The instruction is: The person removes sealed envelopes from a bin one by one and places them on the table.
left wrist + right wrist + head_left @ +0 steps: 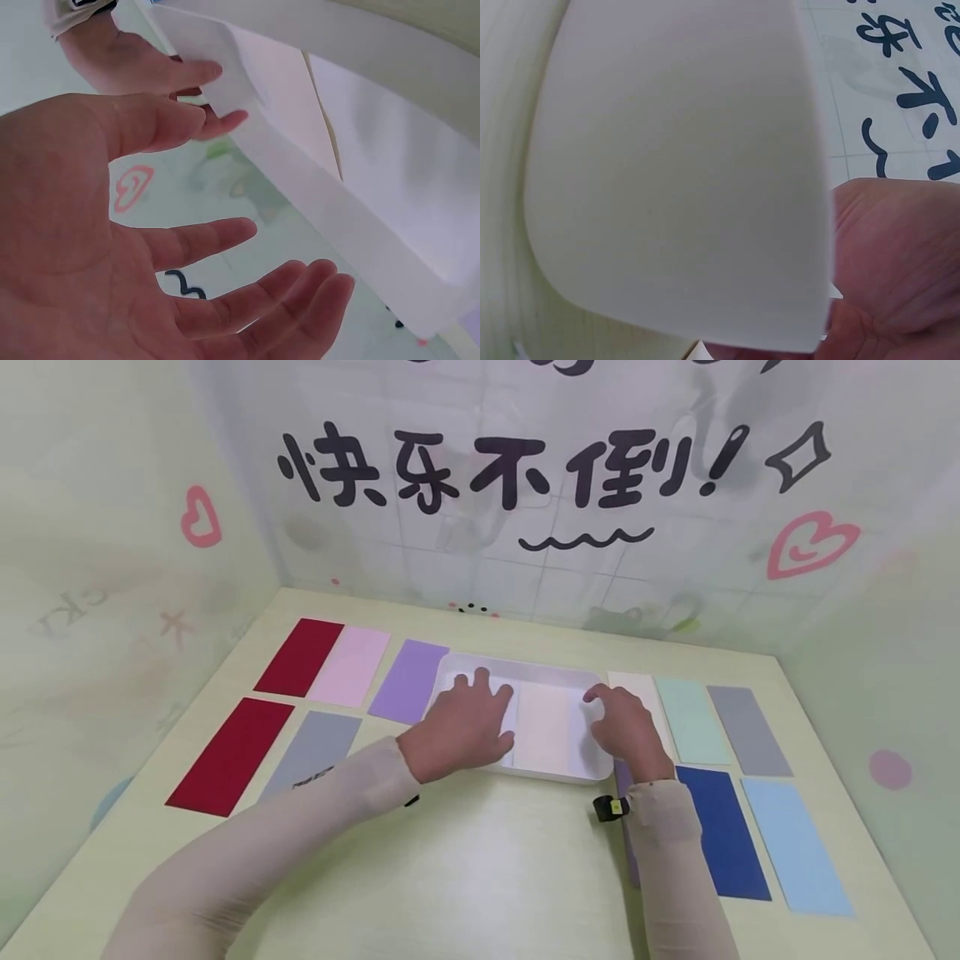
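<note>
A white rectangular tray (558,776) stands on the table between the hands. Inside it lies a pale pink card (543,727), with whitish-lilac surfaces on either side. My left hand (463,727) hovers over the tray's left part, fingers spread and nothing held. The left wrist view shows that palm (60,225) bare, its thumb well apart from the fingers. At the opposite end, my right hand (630,731) reaches over the rim, thumb and index finger apart and bent loosely inward. In the right wrist view the tray's outer wall (675,172) hides most of its fingers.
Left of the tray lie red cards (230,756), a pink card (351,665), a purple card (408,681) and a grey card (318,743). To the right are mint (692,720), grey (750,731), dark blue (722,831) and light blue cards (797,843). A printed curtain (465,560) hangs behind.
</note>
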A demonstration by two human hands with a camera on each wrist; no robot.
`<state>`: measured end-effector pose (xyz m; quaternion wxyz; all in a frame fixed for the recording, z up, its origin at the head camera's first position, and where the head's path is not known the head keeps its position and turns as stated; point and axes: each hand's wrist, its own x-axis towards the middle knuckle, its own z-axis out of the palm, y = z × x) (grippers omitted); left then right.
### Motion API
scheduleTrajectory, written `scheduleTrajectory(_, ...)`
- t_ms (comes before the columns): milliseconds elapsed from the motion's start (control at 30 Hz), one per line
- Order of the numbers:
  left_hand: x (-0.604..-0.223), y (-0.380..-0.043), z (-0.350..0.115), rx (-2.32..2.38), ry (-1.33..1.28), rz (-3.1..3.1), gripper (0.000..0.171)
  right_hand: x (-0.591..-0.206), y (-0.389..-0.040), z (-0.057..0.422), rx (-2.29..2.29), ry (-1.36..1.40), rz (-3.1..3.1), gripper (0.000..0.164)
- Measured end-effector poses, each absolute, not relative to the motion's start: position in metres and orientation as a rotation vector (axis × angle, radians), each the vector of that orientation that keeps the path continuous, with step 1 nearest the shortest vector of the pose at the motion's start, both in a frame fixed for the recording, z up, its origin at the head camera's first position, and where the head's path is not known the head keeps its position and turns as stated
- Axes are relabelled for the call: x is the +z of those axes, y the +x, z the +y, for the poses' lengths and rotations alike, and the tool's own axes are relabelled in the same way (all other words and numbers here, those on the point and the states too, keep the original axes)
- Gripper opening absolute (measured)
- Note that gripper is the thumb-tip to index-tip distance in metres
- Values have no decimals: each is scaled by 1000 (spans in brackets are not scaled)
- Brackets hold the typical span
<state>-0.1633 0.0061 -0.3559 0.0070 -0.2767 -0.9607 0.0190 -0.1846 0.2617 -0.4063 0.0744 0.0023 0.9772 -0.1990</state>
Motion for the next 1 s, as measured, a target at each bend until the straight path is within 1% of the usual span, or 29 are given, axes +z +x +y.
scheduleTrajectory(100, -359, -166, 20, 65, -889, -3033, 46, -405, -187, 260, -589, 6, 2935, 44)
scheduleTrajectory(267, -367, -174, 47, 115, -911, -3101, 52, -405, -188, 257, -583, 41, 2924, 44)
scheduleTrajectory(400, -372, -179, 68, 119, -900, -3162, 52, -405, -187, 257, -570, 51, 2927, 44)
scheduleTrajectory(567, -378, -182, 90, 128, -833, -3183, 49, -406, -188, 258, -566, 57, 2927, 43)
scheduleTrajectory(800, -392, -180, 111, 342, -709, -3158, 62, -407, -187, 259, -576, 50, 2937, 43)
scheduleTrajectory(1000, -399, -179, 116, 397, -637, -3220, 62, -405, -187, 259, -583, 59, 2931, 43)
